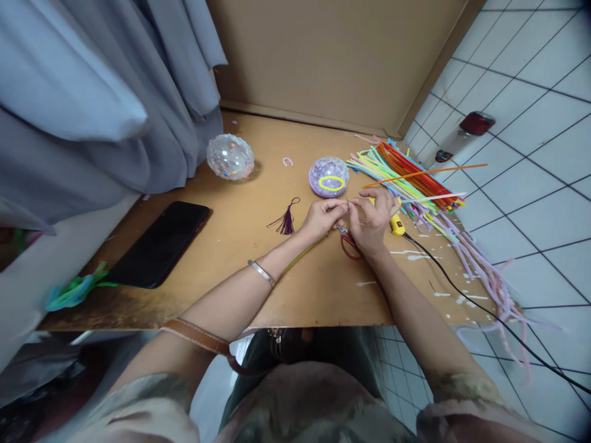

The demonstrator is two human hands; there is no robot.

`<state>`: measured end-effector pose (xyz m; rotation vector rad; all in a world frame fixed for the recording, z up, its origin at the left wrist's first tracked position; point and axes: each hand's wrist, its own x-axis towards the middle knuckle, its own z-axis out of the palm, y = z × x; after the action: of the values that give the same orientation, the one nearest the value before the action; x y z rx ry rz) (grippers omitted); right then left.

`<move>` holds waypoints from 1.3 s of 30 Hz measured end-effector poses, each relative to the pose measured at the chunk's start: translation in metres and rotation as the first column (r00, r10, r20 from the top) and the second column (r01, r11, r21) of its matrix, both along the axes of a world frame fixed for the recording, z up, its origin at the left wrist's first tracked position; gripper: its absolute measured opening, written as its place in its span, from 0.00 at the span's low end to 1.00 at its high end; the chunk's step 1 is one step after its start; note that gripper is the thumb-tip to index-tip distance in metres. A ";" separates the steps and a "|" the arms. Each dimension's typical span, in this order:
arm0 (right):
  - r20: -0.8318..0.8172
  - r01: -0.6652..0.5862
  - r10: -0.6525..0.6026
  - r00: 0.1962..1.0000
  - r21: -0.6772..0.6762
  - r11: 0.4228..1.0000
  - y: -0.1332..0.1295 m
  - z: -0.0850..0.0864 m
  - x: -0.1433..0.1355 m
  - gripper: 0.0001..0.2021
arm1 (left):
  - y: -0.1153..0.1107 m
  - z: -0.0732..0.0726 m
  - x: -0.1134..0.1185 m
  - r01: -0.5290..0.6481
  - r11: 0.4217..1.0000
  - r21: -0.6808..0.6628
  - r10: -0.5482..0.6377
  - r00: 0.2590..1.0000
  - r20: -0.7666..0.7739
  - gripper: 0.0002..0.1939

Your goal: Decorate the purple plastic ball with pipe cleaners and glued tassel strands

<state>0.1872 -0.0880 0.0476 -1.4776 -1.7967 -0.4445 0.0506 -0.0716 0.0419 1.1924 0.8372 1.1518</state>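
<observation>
A black phone (159,246) is lying flat on the wooden surface (240,307). Blue-green strands (76,289) are resting just beside the phone's near end, and a grey-blue curtain (120,123) is hanging beyond it. A brown panel (341,55) is standing farther behind the phone. Well to its right, a red-capped clear cylinder (462,136) is showing against white wall tiles (549,246).

Tassel (287,221) between phone (157,246) and scissors (344,240) on table (244,215), pipe cleaners (418,175) farther right.

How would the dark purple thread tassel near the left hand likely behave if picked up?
The dark purple thread tassel would probably hang floppy, since its thin strands splay loosely. It looks light, being mostly fine thread.
</observation>
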 end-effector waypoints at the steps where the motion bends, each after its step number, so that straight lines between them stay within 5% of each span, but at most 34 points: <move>1: 0.003 -0.001 0.001 1.000 -0.001 1.000 -0.001 0.000 0.000 0.11 | 0.001 -0.001 0.001 -0.002 1.000 -0.020 0.003 0.999 0.039 0.08; 16: 0.081 -0.144 0.129 0.988 0.213 0.966 0.003 -0.005 0.002 0.12 | -0.005 0.002 0.003 0.042 0.971 -0.234 0.052 0.923 0.381 0.14; 23: -0.177 -0.194 0.198 0.964 0.039 0.980 0.000 0.005 0.007 0.09 | -0.001 -0.002 0.003 -0.085 0.996 0.012 0.083 0.991 0.101 0.11; 30: -0.378 -0.307 0.249 0.892 -0.100 0.946 0.004 0.006 0.009 0.08 | -0.002 -0.009 -0.002 -0.145 0.957 0.252 0.184 0.973 -0.140 0.11; 39: -0.535 -0.381 0.274 0.799 -0.097 0.920 0.011 0.002 0.010 0.06 | -0.003 -0.004 0.000 -0.144 0.975 0.169 0.156 0.986 -0.061 0.10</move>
<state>0.1968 -0.0772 0.0500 -1.2184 -1.6356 0.3010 0.0507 -0.0742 0.0378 1.3309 0.9148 1.3273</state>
